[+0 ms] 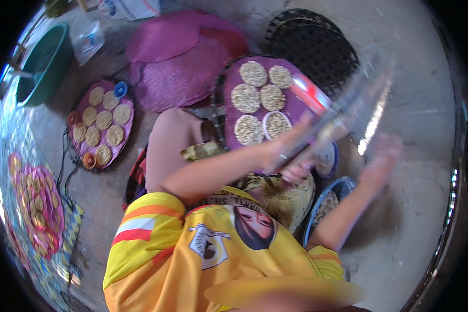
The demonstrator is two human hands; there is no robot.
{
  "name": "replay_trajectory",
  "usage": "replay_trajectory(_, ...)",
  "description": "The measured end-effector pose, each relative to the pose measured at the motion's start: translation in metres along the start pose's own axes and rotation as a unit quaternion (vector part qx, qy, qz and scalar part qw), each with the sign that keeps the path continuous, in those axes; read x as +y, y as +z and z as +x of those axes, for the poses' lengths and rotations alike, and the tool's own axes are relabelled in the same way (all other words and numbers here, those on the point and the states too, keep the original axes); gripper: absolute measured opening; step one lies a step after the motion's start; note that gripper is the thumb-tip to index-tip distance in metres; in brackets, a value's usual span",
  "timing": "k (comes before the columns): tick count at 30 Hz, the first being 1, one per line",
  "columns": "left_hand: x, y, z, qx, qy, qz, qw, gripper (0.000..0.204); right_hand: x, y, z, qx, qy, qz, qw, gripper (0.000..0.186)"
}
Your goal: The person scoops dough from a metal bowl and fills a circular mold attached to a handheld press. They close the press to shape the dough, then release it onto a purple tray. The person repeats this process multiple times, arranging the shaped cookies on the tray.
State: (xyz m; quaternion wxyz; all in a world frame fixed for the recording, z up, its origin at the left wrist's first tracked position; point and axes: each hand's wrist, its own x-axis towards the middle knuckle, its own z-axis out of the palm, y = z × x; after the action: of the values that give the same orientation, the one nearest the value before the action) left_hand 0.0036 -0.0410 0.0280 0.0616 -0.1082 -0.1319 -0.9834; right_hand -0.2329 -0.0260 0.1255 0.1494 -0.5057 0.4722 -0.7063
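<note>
My left hand is closed on a long, motion-blurred metal object held over the right side of a purple-lined tray. That tray holds several round, pale grain cakes, one inside a white ring. A red-and-white item lies at its upper right, partly behind the metal object. My right hand is raised to the right, below a bright glinting strip; its fingers are smeared by motion. Below it stands a blue bowl of loose grainy material.
Purple sheets and black woven trays lie behind. At left are a round tray of cakes with small coloured rings, a green basin, a plastic bag, and more cakes on a patterned mat. My bent leg is beside the main tray.
</note>
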Motion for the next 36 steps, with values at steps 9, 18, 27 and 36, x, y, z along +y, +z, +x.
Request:
replay_trajectory(9,0.059,-0.011,-0.167,0.087,0.338,0.236,0.907,0.070,0.088,0.034,-0.106,-0.352,0.048,-0.336,0.872,0.048)
replay_trajectory(18,0.023,-0.080,-0.219,0.152,0.418,0.146,0.884,0.064,0.095,0.065,-0.127,-0.394,0.036,-0.528,0.752,0.071)
replay_trajectory(27,0.024,-0.089,-0.218,0.182,0.388,0.116,0.896,0.066,0.094,0.067,-0.130,-0.376,0.009,-0.533,0.757,0.065)
replay_trajectory(36,0.024,-0.092,-0.218,0.185,0.386,0.103,0.898,0.064,0.087,0.056,-0.143,-0.375,0.031,-0.510,0.773,0.066)
